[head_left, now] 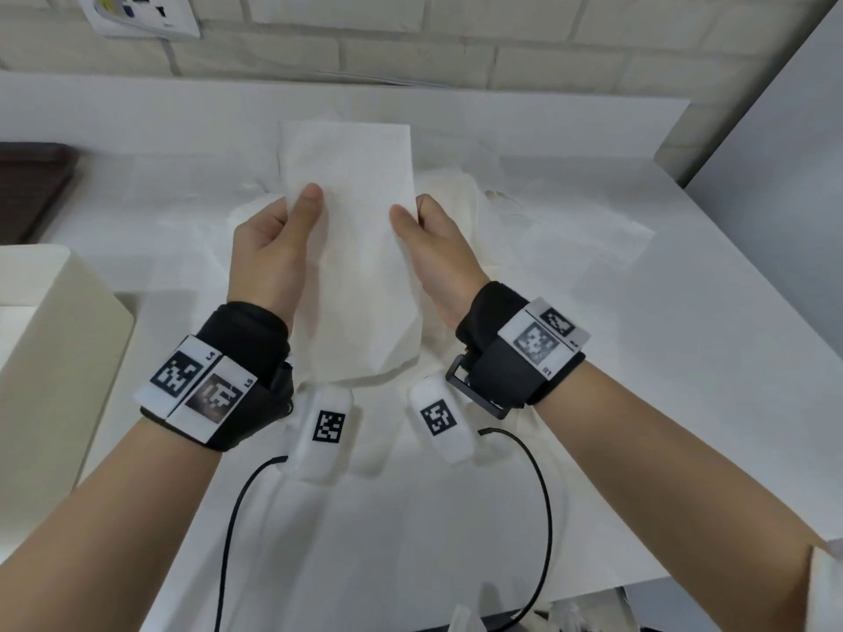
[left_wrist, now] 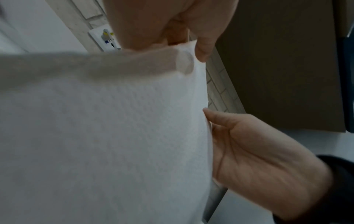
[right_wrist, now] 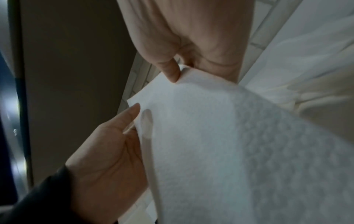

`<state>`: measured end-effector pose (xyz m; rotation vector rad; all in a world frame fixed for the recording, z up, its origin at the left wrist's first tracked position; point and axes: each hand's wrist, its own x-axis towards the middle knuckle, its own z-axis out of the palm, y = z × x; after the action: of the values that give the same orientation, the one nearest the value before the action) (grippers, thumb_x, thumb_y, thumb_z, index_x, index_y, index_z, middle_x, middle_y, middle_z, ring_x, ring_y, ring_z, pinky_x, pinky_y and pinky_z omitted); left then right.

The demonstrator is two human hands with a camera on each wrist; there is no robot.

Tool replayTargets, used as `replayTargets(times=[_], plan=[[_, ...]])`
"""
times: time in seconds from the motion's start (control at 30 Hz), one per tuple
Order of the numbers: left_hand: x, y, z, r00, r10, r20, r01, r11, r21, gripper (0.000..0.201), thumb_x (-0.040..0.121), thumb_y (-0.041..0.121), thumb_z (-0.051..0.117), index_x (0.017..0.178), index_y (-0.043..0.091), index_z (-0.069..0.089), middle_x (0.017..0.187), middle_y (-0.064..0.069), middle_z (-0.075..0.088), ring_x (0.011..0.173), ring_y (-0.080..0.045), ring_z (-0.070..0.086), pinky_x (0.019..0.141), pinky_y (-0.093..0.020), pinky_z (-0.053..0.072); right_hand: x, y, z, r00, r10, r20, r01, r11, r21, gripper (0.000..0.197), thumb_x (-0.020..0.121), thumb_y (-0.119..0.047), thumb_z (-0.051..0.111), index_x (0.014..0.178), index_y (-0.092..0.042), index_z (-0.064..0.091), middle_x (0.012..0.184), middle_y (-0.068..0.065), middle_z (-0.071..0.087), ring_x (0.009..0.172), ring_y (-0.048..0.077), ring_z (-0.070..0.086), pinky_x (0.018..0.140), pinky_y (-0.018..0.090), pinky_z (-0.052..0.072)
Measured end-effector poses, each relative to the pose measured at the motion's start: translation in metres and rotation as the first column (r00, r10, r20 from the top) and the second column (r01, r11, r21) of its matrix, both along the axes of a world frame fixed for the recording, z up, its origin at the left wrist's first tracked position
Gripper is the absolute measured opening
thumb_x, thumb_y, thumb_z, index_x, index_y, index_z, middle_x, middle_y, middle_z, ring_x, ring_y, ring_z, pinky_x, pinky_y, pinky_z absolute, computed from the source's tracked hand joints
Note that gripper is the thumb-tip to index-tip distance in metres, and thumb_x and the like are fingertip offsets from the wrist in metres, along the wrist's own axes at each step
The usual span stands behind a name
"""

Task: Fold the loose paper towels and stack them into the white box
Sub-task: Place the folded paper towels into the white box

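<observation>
I hold a folded white paper towel (head_left: 360,266) up over the table, one hand on each long edge. My left hand (head_left: 299,212) pinches the left edge, thumb on top and fingers behind. On the right edge my right hand (head_left: 410,216) pinches the same way. In the left wrist view the towel (left_wrist: 105,128) fills the frame below my left hand (left_wrist: 199,50), with my right hand (left_wrist: 258,159) at its side. The right wrist view shows my right hand (right_wrist: 176,75) at the towel's (right_wrist: 220,151) corner. The white box (head_left: 59,321) stands at the left; its inside is mostly cut off.
Several loose paper towels (head_left: 561,221) lie crumpled on the white table (head_left: 684,358) under and right of my hands. A dark brown object (head_left: 32,189) sits far left. A brick wall (head_left: 456,47) runs behind, a white panel (head_left: 775,130) at right. Black cables (head_left: 545,494) hang from my wrists.
</observation>
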<state>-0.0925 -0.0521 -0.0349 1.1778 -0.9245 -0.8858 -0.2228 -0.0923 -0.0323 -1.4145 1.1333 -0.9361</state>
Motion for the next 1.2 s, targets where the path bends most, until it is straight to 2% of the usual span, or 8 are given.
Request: replayTargets(times=[0.13, 0.23, 0.4, 0.5, 0.63, 0.83, 1.0, 1.2], plan=[[-0.006, 0.002, -0.004, 0.998, -0.010, 0.067, 0.009, 1.000, 0.012, 0.029, 0.094, 0.029, 0.053, 0.069, 0.013, 0.054, 0.073, -0.002, 0.056, 0.073, -0.019, 0.055, 0.074, -0.032, 0.045, 0.000, 0.000, 0.000, 0.999, -0.039, 0.002, 0.039, 0.999, 0.022, 0.034, 0.099, -0.023, 0.038, 0.068, -0.019, 0.025, 0.070, -0.005, 0.027, 0.061, 0.009, 0.028, 0.060, 0.023, 0.027], [-0.006, -0.002, -0.006, 0.994, -0.008, 0.107, 0.008, 1.000, 0.005, 0.011, 0.094, 0.014, 0.051, 0.095, 0.017, 0.061, 0.088, 0.007, 0.066, 0.081, -0.008, 0.064, 0.079, -0.024, 0.051, -0.001, -0.001, -0.002, 0.997, 0.001, -0.077, -0.001, 1.000, -0.003, 0.020, 0.098, -0.021, 0.039, 0.079, -0.017, 0.034, 0.076, -0.003, 0.038, 0.068, 0.009, 0.039, 0.064, 0.023, 0.035], [-0.002, 0.000, -0.015, 0.983, 0.044, 0.179, -0.046, 0.999, 0.007, 0.056, 0.085, 0.002, 0.050, 0.126, 0.038, 0.036, 0.118, -0.004, 0.062, 0.099, -0.018, 0.064, 0.075, -0.029, 0.055, -0.024, -0.021, 0.001, 0.977, 0.015, -0.214, -0.012, 1.000, 0.013, 0.025, 0.093, -0.009, 0.046, 0.105, -0.016, 0.026, 0.087, 0.005, 0.051, 0.076, 0.017, 0.052, 0.065, 0.024, 0.044], [0.002, 0.003, -0.019, 0.987, 0.036, 0.157, -0.037, 0.999, 0.003, 0.063, 0.085, -0.002, 0.049, 0.114, 0.053, 0.036, 0.124, -0.009, 0.059, 0.093, -0.024, 0.066, 0.067, -0.031, 0.056, -0.052, -0.049, -0.006, 0.813, -0.168, -0.557, 0.147, 0.986, -0.082, 0.048, 0.085, -0.018, 0.062, 0.119, -0.016, 0.028, 0.111, 0.004, 0.045, 0.102, 0.022, 0.044, 0.083, 0.029, 0.040], [0.002, 0.003, -0.028, 0.970, 0.020, 0.241, -0.042, 0.995, 0.085, 0.048, 0.086, 0.000, 0.051, 0.094, 0.046, 0.061, 0.114, 0.000, 0.065, 0.105, -0.026, 0.061, 0.091, -0.040, 0.052, -0.070, -0.072, -0.026, 0.516, -0.009, -0.856, 0.141, 0.987, 0.075, 0.095, 0.075, -0.036, 0.073, 0.143, -0.015, 0.009, 0.141, 0.015, 0.029, 0.130, 0.035, 0.032, 0.103, 0.045, 0.035], [0.003, 0.004, -0.032, 0.978, -0.011, 0.207, -0.026, 0.984, 0.175, 0.038, 0.091, 0.002, 0.047, 0.087, 0.035, 0.067, 0.113, 0.005, 0.065, 0.104, -0.013, 0.057, 0.091, -0.023, 0.045, -0.073, -0.085, -0.037, 0.423, 0.025, -0.906, 0.092, 0.993, 0.070, 0.054, 0.091, -0.015, 0.047, 0.139, -0.004, 0.025, 0.136, 0.017, 0.041, 0.124, 0.034, 0.042, 0.100, 0.038, 0.038], [0.008, 0.005, -0.031, 0.979, 0.016, 0.202, -0.054, 0.982, 0.183, 0.039, 0.087, -0.001, 0.052, 0.090, 0.036, 0.066, 0.110, 0.008, 0.065, 0.086, -0.005, 0.060, 0.075, -0.010, 0.047, -0.080, -0.086, -0.028, 0.606, -0.215, -0.766, 0.146, 0.977, -0.158, 0.039, 0.096, -0.008, 0.034, 0.132, -0.013, 0.048, 0.133, 0.013, 0.051, 0.120, 0.032, 0.049, 0.104, 0.040, 0.039], [0.011, 0.001, -0.026, 0.969, 0.045, 0.242, -0.091, 0.979, 0.183, 0.037, 0.086, -0.001, 0.053, 0.095, 0.032, 0.066, 0.110, 0.011, 0.065, 0.110, -0.013, 0.059, 0.101, -0.027, 0.043, -0.080, -0.080, 0.000, 0.809, -0.396, -0.434, 0.177, 0.868, -0.463, 0.027, 0.094, -0.011, 0.044, 0.114, -0.006, 0.061, 0.109, 0.008, 0.066, 0.101, 0.023, 0.059, 0.089, 0.026, 0.047]])
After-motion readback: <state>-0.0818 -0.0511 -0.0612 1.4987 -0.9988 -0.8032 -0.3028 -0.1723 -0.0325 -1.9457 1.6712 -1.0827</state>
